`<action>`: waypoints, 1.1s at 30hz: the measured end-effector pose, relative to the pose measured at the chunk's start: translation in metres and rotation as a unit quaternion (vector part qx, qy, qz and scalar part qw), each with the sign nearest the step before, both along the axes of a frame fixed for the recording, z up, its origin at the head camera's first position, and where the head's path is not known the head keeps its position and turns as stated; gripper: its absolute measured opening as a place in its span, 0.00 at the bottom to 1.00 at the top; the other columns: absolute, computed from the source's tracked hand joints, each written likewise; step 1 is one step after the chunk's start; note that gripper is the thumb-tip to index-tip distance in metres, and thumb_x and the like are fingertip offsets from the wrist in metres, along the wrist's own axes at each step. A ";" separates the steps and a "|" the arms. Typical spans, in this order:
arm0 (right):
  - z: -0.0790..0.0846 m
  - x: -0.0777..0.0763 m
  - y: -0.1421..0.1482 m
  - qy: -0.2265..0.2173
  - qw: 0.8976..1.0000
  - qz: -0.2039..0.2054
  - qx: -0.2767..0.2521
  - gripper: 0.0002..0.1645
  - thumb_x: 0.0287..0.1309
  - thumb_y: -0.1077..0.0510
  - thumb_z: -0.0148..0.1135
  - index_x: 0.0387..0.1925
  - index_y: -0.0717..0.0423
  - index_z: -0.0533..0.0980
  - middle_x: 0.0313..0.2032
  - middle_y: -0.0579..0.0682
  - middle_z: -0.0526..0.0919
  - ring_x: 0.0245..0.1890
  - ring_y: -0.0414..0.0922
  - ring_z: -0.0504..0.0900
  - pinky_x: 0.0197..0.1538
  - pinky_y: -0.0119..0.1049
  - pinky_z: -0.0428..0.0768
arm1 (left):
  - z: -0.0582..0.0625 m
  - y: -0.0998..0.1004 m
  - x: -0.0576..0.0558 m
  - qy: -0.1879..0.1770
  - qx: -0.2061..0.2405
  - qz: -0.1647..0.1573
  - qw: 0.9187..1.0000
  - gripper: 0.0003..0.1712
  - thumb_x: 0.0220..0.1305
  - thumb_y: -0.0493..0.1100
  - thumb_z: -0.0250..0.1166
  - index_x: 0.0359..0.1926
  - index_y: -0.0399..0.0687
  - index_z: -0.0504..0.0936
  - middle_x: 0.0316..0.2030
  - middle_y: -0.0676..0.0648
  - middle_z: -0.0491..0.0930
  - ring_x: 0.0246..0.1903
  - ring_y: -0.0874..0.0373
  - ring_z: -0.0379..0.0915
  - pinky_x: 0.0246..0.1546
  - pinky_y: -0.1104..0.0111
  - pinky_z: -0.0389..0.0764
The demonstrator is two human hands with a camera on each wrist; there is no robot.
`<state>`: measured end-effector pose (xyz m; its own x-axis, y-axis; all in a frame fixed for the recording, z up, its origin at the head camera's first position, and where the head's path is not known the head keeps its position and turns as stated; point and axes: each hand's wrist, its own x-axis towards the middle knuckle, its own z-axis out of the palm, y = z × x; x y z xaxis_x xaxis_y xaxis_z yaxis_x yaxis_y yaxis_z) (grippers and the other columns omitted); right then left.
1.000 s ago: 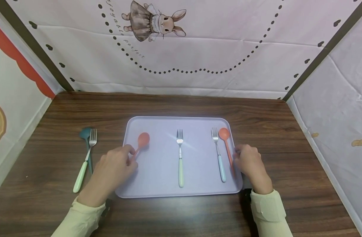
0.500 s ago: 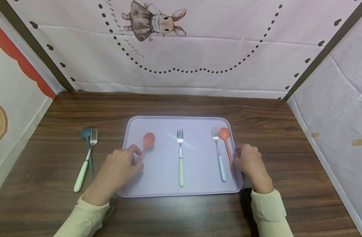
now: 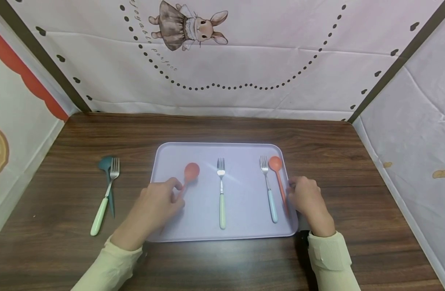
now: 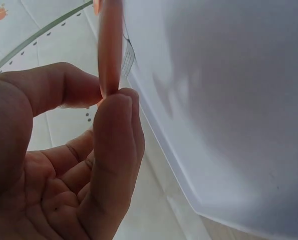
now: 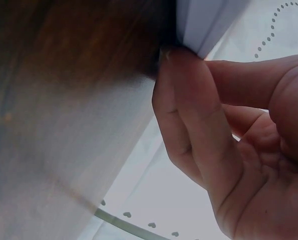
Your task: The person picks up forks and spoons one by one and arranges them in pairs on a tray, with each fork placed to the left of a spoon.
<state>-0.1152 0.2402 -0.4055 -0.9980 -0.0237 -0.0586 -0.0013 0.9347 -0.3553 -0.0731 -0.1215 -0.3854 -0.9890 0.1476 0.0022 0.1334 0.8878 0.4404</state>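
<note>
Between thumb and fingertips, my left hand pinches the handle of an orange spoon over the left part of a pale lavender tray. The spoon's handle rises from that pinch in the left wrist view. At the tray's right side, my right hand grips the edge; the right wrist view has thumb and fingers on the tray's rim. A fork with a pale green handle lies mid-tray. Farther right lie a blue-handled fork and another orange spoon.
Left of the tray, a second green-handled fork lies partly over a teal spoon on the brown wooden table. Fabric walls, the back one printed with a rabbit, enclose the table at the back and sides.
My left hand has slid rightward with the orange spoon, from the tray's left edge closer to the middle fork. The right hand has stayed at the tray's edge.
</note>
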 end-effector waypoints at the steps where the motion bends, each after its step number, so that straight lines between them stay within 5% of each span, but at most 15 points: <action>1: 0.000 0.000 0.000 -0.003 1.000 -0.002 0.000 0.16 0.52 0.64 0.56 0.43 0.67 0.78 0.38 0.65 0.81 0.34 0.56 0.78 0.38 0.57 0.76 | 0.000 0.001 0.000 -0.002 0.001 0.000 1.000 0.14 0.51 0.43 0.63 0.40 0.44 0.78 0.17 0.53 0.72 0.14 0.60 0.64 0.14 0.66 0.69; 13: 0.001 0.000 -0.002 -0.018 1.000 -0.008 -0.002 0.18 0.53 0.64 0.56 0.46 0.68 0.76 0.39 0.66 0.80 0.28 0.52 0.75 0.33 0.52 0.77 | -0.006 0.009 -0.002 0.028 -0.006 -0.020 0.999 0.13 0.48 0.42 0.64 0.37 0.44 0.79 0.15 0.55 0.71 0.15 0.61 0.64 0.17 0.66 0.69; 33: 0.000 0.001 -0.002 -0.024 1.000 -0.017 -0.001 0.18 0.53 0.64 0.56 0.47 0.68 0.76 0.40 0.66 0.80 0.28 0.51 0.75 0.30 0.49 0.78 | -0.009 0.028 -0.007 0.024 -0.011 -0.027 0.999 0.11 0.50 0.43 0.63 0.37 0.46 0.80 0.14 0.55 0.69 0.15 0.60 0.63 0.15 0.66 0.68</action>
<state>-0.1145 0.2385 -0.4054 -0.9942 0.0106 -0.1070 0.0483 0.9330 -0.3565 -0.0797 -0.0937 -0.3940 -0.9786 0.2003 0.0468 0.2015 0.8880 0.4133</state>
